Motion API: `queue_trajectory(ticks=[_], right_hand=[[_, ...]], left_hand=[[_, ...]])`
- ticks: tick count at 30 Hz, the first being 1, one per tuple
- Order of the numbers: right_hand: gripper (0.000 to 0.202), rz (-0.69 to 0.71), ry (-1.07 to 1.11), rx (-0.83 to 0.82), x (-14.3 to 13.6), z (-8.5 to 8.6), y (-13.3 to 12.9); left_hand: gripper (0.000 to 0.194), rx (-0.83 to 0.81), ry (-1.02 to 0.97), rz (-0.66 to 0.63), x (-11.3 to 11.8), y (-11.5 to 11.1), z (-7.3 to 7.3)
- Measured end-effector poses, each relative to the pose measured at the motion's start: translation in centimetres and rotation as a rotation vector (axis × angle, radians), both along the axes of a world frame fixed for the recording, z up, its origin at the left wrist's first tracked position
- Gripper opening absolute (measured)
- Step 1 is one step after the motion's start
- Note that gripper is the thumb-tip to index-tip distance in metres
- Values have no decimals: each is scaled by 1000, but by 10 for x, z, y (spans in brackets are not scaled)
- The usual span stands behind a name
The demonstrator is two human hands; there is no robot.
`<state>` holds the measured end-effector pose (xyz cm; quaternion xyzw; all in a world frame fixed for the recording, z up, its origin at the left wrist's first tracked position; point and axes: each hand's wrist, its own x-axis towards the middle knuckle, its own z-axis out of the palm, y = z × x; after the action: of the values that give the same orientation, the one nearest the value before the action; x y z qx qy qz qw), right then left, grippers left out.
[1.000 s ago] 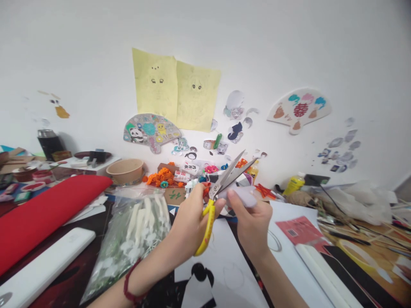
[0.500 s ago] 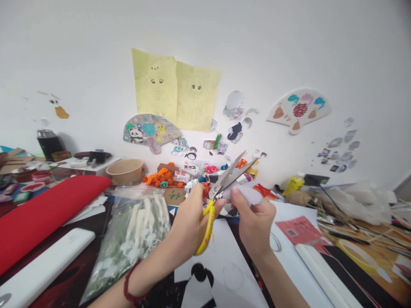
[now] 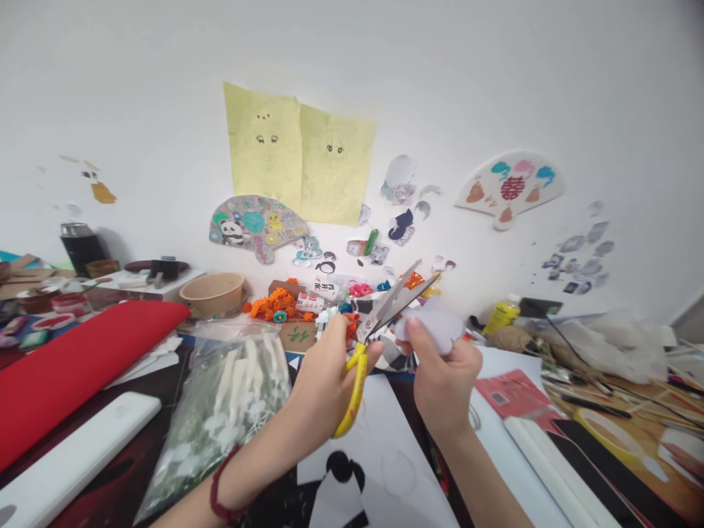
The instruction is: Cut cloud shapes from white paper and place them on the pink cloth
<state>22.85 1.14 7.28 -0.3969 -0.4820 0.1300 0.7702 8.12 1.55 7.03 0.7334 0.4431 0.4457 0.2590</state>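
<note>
My left hand (image 3: pixel 324 374) is closed round the yellow-handled scissors (image 3: pixel 357 392), whose blades point up and away and stand apart. A dark red band circles that wrist. Between thumb and fingers, my right hand (image 3: pixel 445 374) pinches a small rounded piece of white paper (image 3: pixel 440 328), just right of the blades. Below both hands lies a large white sheet (image 3: pixel 404 440) with a faint pencil outline. On its near part rests a black-and-white paper cutout (image 3: pixel 342 488).
Left are a plastic bag of white-and-green pieces (image 3: pixel 236 411), a long white case (image 3: pixel 93 455) and a red padded item (image 3: pixel 93 359). A beige bowl (image 3: pixel 212 297) stands by the wall. Right lie a red packet (image 3: pixel 514 396) and a tape roll (image 3: pixel 610 436). Another person's hand (image 3: pixel 685 460) shows far right.
My right hand has moved slightly right with the white paper, away from the blades, and the paper shows more of its rounded face. The scissors stay nearly still, blades apart.
</note>
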Motion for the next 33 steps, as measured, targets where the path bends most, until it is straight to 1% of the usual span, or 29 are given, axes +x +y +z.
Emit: queue_trajectory(ticks=[5,9,18,28,33], right_hand=[[32,-24,14,16,1,2,-1],[30,-18,79,24,2,2,2],[27,0,126,30,3,5,1],[20,12,133,138,9,7,6],[15,47,121,154,11,9,7]], left_hand=[[34,29,4,-4,0,2,-2],[33,38,9,0,1,1,-2],[35,-18,82,3,1,-1,2],[38,-41,121,-1,4,-4,3],[39,-52,118,-13,5,-5,2]])
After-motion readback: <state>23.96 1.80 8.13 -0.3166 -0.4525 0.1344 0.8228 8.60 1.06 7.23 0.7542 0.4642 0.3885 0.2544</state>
